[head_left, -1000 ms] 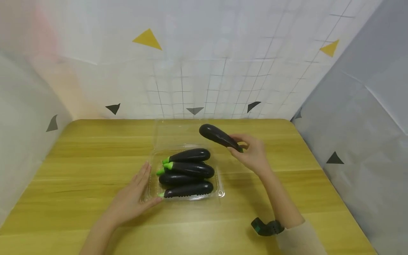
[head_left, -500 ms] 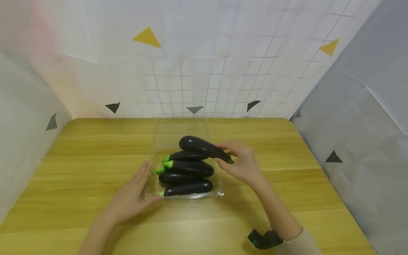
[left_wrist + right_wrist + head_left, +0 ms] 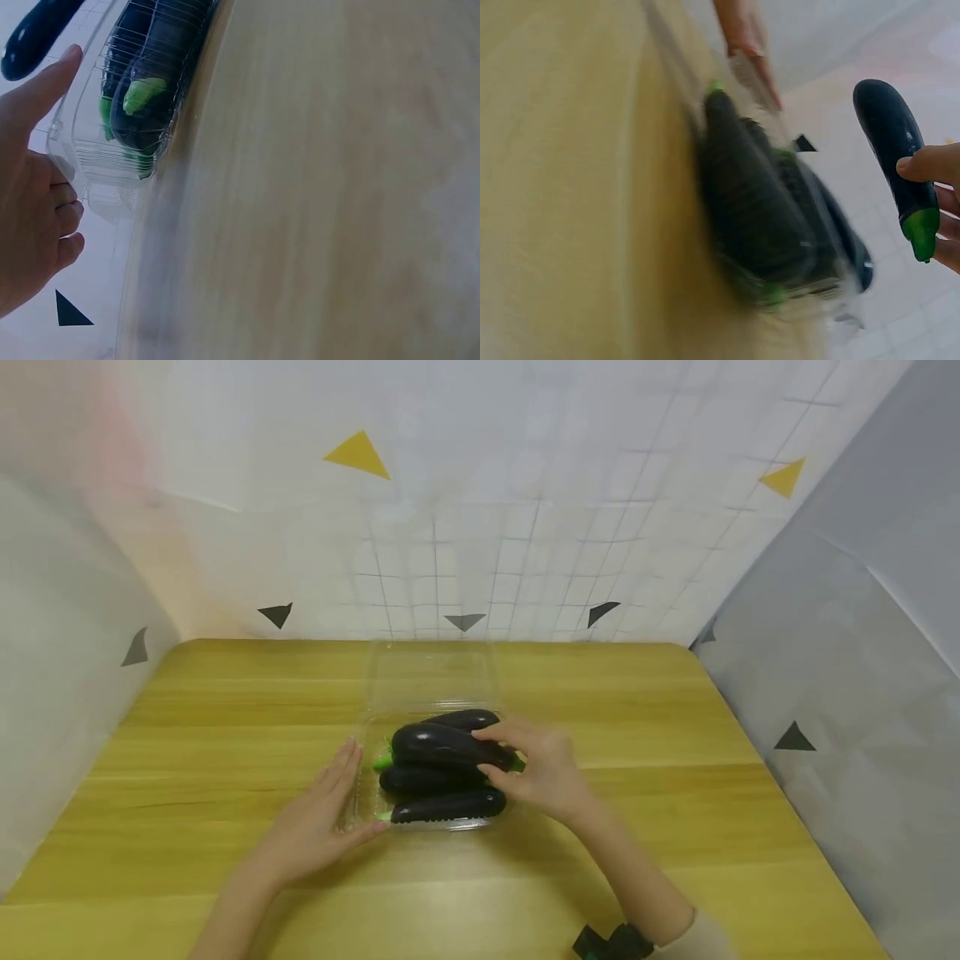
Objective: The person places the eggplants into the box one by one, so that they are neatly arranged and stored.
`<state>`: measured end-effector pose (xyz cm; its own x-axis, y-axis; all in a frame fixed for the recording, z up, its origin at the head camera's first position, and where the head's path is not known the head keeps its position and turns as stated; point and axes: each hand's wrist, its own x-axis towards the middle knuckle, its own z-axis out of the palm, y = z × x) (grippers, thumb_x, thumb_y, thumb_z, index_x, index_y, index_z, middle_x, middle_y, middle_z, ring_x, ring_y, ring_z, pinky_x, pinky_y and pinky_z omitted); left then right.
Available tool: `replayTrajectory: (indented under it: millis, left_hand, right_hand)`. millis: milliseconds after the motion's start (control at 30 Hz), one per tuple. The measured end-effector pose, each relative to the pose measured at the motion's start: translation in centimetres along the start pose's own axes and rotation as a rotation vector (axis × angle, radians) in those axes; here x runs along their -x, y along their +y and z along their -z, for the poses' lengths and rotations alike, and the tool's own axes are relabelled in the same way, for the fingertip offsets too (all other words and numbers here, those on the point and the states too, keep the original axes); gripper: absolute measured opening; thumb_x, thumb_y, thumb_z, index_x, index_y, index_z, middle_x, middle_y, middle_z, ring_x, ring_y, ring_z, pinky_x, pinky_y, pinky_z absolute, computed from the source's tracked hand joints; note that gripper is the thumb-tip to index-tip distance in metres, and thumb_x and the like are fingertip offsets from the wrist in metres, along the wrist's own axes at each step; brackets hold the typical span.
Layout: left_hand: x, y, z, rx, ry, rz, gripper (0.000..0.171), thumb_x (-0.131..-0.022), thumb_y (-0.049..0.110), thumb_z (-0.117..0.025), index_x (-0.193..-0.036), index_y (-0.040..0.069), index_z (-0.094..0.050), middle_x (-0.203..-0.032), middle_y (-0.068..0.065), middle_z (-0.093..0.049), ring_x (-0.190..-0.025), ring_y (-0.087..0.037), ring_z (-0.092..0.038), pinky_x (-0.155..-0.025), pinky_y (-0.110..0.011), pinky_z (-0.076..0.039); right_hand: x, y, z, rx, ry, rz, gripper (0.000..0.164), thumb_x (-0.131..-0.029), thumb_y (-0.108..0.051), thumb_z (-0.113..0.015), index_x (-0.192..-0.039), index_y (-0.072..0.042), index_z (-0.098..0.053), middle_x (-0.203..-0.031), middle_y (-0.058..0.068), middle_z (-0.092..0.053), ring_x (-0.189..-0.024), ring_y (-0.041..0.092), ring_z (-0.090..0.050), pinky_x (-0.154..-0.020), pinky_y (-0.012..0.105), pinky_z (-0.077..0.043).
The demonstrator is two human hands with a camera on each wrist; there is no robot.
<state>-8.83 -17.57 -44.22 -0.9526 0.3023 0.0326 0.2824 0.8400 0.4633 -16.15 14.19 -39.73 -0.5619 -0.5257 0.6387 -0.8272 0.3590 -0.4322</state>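
A clear plastic clamshell box [image 3: 459, 827] lies on the table with its lid folded back, holding several dark purple eggplants [image 3: 448, 805] with green stems. My right hand [image 3: 543, 774] pinches one more eggplant [image 3: 435, 745] between thumb and fingers near its stem end. In the right wrist view this held eggplant [image 3: 889, 135] is raised above the box, its green stem pointing down. My left hand [image 3: 311, 822] rests against the box's left side, fingers straight, thumb at the front corner. In the left wrist view, a fingertip of the left hand [image 3: 30, 172] lies along the box rim.
The transparent lid [image 3: 431, 672] lies towards the back of the wooden table [image 3: 225, 727]. White sheets [image 3: 480, 485] with yellow and black triangles stand behind and at both sides. A black device [image 3: 615, 943] sits on my right wrist.
My right hand has carried the eggplant left and towards me, from right of the lid to over the eggplants in the box. The left hand has stayed at the box's side.
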Motion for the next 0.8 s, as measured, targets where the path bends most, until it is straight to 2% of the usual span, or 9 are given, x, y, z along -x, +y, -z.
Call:
replayTrajectory:
  millis: [233,433,800]
  left_hand:
    - [0.0,0.0,0.0,0.005,0.002,0.005,0.106,-0.083,0.070,-0.054,-0.156,0.015,-0.001,-0.162,-0.005,0.001,-0.142,-0.040,-0.016,-0.106,-0.061,-0.029]
    - [0.1,0.2,0.0,0.012,0.008,0.003,0.105,-0.084,0.068,-0.056,-0.156,0.014,-0.002,-0.162,-0.007,0.000,-0.143,-0.039,-0.015,-0.106,-0.061,-0.029]
    - [0.0,0.2,0.0,0.008,0.012,-0.002,0.104,-0.085,0.068,-0.055,-0.156,0.012,-0.003,-0.161,-0.008,-0.001,-0.143,-0.040,-0.016,-0.107,-0.060,-0.028]
  right_hand:
    - [0.8,-0.2,-2.1,0.062,-0.119,0.038,0.041,-0.070,-0.008,-0.085,-0.109,-0.011,-0.072,-0.105,0.000,-0.071,-0.097,0.017,-0.067,-0.081,0.027,-0.056]
    - [1.2,-0.2,-2.7,0.081,-0.192,0.027,0.039,-0.070,-0.008,-0.086,-0.106,-0.011,-0.073,-0.105,0.000,-0.071,-0.097,0.017,-0.067,-0.081,0.028,-0.056]
    - [1.6,-0.1,-2.8,0.123,-0.237,0.014,0.037,-0.073,-0.010,-0.084,-0.108,-0.013,-0.073,-0.107,-0.002,-0.070,-0.100,0.014,-0.065,-0.086,0.027,-0.054]
